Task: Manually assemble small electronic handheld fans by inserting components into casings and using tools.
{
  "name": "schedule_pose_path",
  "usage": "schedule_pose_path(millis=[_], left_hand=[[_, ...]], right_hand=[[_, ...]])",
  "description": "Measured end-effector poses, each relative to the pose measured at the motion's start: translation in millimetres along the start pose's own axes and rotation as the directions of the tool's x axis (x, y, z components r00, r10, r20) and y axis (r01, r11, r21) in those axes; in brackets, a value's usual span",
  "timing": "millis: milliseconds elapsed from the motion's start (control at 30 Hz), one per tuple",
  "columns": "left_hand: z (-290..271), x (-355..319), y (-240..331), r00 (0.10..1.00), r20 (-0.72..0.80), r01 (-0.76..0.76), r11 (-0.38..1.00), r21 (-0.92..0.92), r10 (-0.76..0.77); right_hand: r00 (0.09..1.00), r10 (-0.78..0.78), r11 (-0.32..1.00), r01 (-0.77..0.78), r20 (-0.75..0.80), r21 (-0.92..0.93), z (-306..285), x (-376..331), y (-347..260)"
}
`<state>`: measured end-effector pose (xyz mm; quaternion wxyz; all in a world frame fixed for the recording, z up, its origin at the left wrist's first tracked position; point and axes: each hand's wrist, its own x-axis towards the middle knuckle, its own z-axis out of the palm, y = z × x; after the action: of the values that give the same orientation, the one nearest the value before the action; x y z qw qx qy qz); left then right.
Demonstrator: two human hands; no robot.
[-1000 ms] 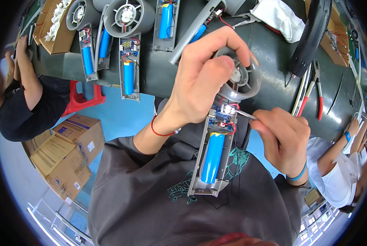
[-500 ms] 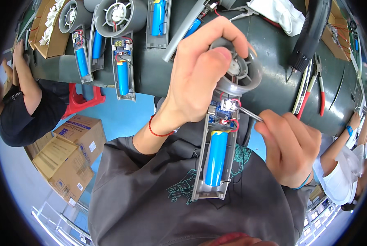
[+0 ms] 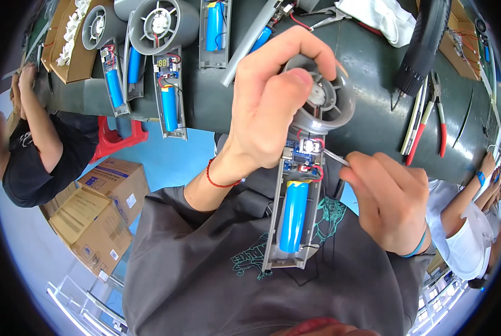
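The left hand [image 3: 273, 106] is clamped around the round grey plastic fan housing [image 3: 323, 103] above its smooth blue cylindrical battery [image 3: 293, 215], while the right hand [image 3: 393, 204] pinches thin metal tweezers [image 3: 334, 157] at the circuit board [image 3: 300, 159].

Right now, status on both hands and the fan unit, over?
Left hand gripping fan head. Right hand holding thin metal tool, tip at circuit board. Blue battery seated in open handle. Nothing blocking.
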<state>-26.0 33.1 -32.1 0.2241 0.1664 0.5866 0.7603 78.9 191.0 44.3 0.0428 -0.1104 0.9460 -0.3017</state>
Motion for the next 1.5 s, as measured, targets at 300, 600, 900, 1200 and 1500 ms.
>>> schedule_pose_path(millis=[300, 600, 900, 1200, 1500], left_hand=[[3.2, -1.3, -10.0, 0.962, -0.017, -0.273, 0.962, 0.028, 0.273], [31.2, -3.0, 10.4, 0.8, 0.168, -0.593, 0.802, 0.074, 0.576], [45.8, 25.4, 6.0, 0.534, 0.35, -0.846, 0.482, 0.229, 0.77], [34.9, 0.8, 0.1, 0.706, 0.152, -0.708, 0.682, 0.183, 0.692], [13.7, -16.2, -11.6, 0.967, -0.003, -0.243, 0.926, 0.289, 0.255]], right_hand=[[0.928, 0.266, 0.948, -0.202, -0.261, 0.246, 9.3, -24.7, 37.4], [0.68, 0.276, 0.901, -0.429, -0.679, -0.064, -0.2, -22.2, 63.4], [0.904, 0.348, -0.008, -0.262, 0.248, 0.965, 15.4, -40.0, 14.5], [0.972, 0.18, -0.203, 0.188, -0.152, 0.961, -2.4, -99.6, 42.4], [0.681, 0.491, -0.029, 0.636, -0.544, 0.771, -20.1, -79.8, -12.2]])
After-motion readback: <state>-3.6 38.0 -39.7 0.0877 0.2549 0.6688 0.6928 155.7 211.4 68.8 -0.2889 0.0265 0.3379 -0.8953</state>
